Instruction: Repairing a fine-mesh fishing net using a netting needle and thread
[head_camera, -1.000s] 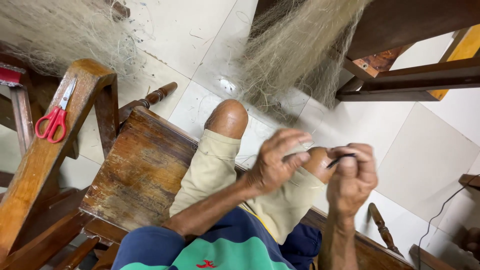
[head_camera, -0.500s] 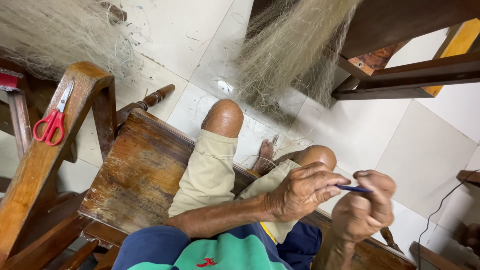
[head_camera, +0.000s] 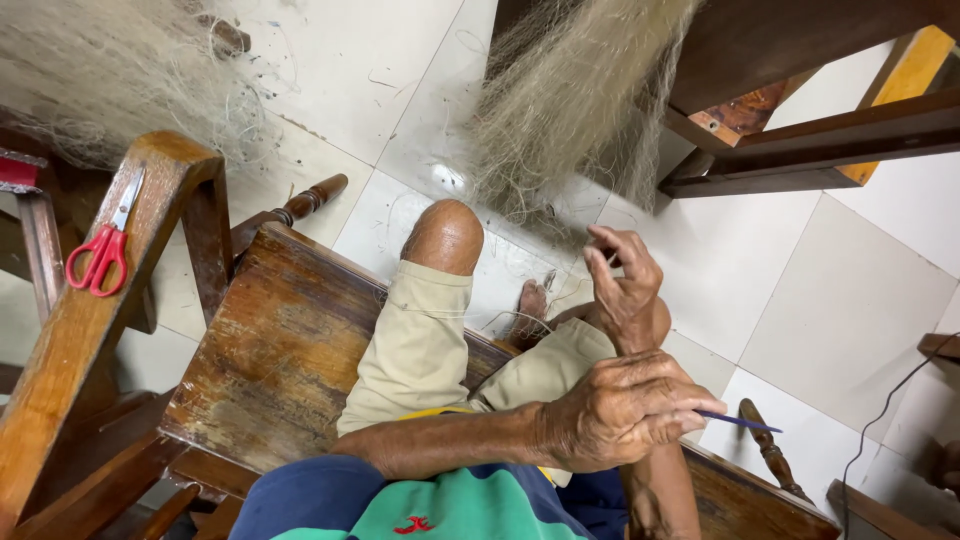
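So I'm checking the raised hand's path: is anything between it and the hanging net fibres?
Nothing visible blocks it. The right hand is raised just below the hanging net fibres, with only bare floor tiles behind. The left hand holds a blue needle lower down, out of the way.

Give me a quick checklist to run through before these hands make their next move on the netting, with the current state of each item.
1. Left hand grips the thin blue needle-like tool, tip clear: ok.
2. Right hand raised with fingers spread; whether it holds a strand: cannot tell.
3. Pale fibrous netting bundle hangs off the dark wooden furniture, within reach: ok.
4. Red-handled scissors rest on the wooden armrest, away from both hands: ok.
5. Loose fibres lie on the white tiled floor near the bare foot; whether tangled: cannot tell.
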